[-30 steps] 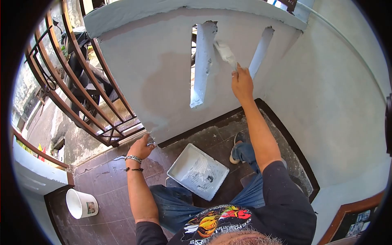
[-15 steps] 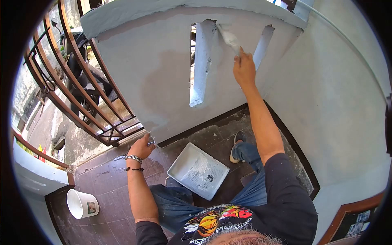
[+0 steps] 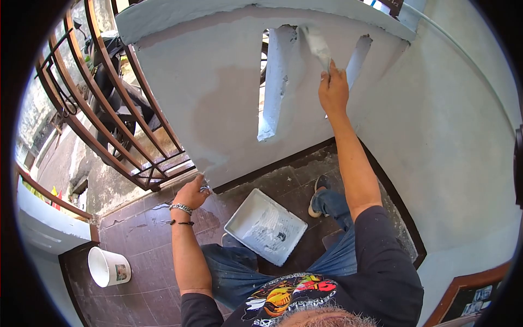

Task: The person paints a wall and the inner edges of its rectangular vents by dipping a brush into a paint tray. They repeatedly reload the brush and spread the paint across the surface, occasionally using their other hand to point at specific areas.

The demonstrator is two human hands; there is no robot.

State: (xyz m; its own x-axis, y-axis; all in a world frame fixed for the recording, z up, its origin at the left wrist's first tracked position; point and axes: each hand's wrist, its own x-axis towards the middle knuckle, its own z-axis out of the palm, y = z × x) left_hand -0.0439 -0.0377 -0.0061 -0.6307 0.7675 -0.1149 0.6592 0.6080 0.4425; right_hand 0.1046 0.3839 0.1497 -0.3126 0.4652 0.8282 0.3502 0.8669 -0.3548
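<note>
My right hand [image 3: 334,95] grips a paintbrush [image 3: 321,52] by its handle. The whitish bristles lie against the upper part of the low wall [image 3: 229,60], between the tall narrow slot [image 3: 272,87] and the slanted slot [image 3: 358,62]. Down by the wall's lower left corner, my left hand [image 3: 190,195] holds nothing that I can see; its index finger is stretched out and its other fingers are partly hidden. On the floor between my feet sits a paint tray [image 3: 243,213], smeared with white paint.
A white bucket [image 3: 115,268] stands on the dark tiled floor [image 3: 147,240] at the left. Brown metal bars [image 3: 117,109] flank the wall, with a motorcycle [image 3: 117,90] behind them. A plain side wall [image 3: 436,141] rises at the right, with a wood-framed board [image 3: 474,294] below.
The brush and my right hand have shifted slightly right along the wall. My left hand stays near the wall's lower corner. The whole view has moved a little.
</note>
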